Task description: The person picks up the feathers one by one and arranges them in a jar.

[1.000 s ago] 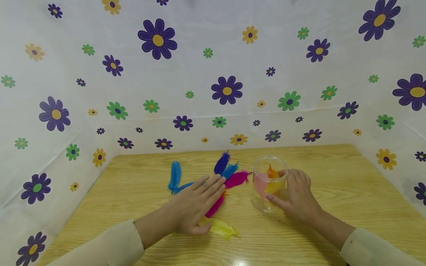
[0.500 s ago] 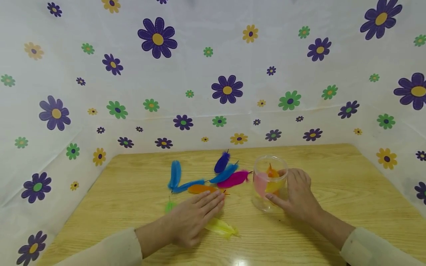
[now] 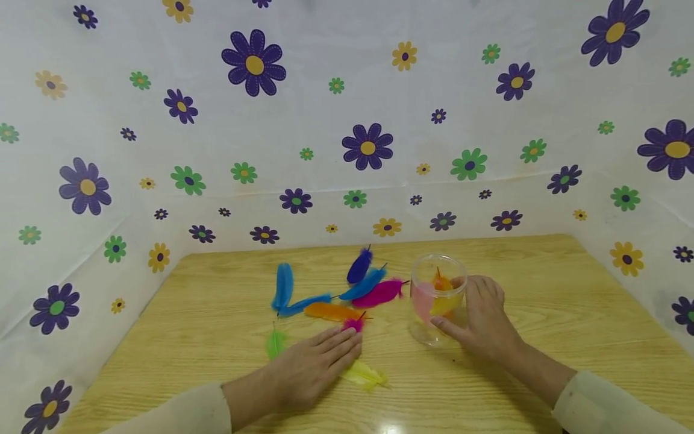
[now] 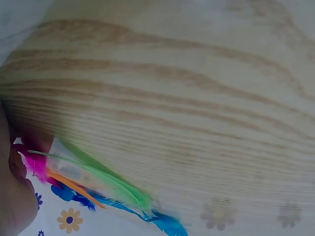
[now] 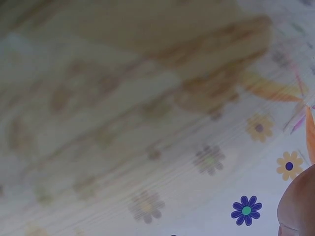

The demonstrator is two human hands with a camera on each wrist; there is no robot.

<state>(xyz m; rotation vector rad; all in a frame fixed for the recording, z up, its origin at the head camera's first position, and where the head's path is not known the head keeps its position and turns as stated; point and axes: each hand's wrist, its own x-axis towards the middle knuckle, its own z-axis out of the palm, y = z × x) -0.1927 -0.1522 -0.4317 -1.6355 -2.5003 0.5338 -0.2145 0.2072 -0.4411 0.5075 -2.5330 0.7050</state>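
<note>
- Left hand [image 3: 310, 367]: straight fingers together, laid over a fluffy magenta feather [image 3: 353, 324].
- Right hand [image 3: 484, 318]: thumb and fingers curled round a clear, cylindrical plastic jar [image 3: 425, 333], at the left hand's 2 o'clock.
- Around the left hand: slender orange feather [image 3: 332, 311], 12 o'clock; lime-green feather [image 3: 275, 345], 10; pale yellow feather [image 3: 365, 376], 3.

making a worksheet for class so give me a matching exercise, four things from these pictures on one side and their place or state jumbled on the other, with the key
Things
1. jar
2. dark blue feather
3. yellow feather
4. left hand

Place or state
A. lies farthest back of the visible feathers on the table
B. covers part of a pink feather
C. stands in the grip of the right hand
D. lies nearest the front of those feathers

Pairs: 1-C, 2-A, 3-D, 4-B
</note>
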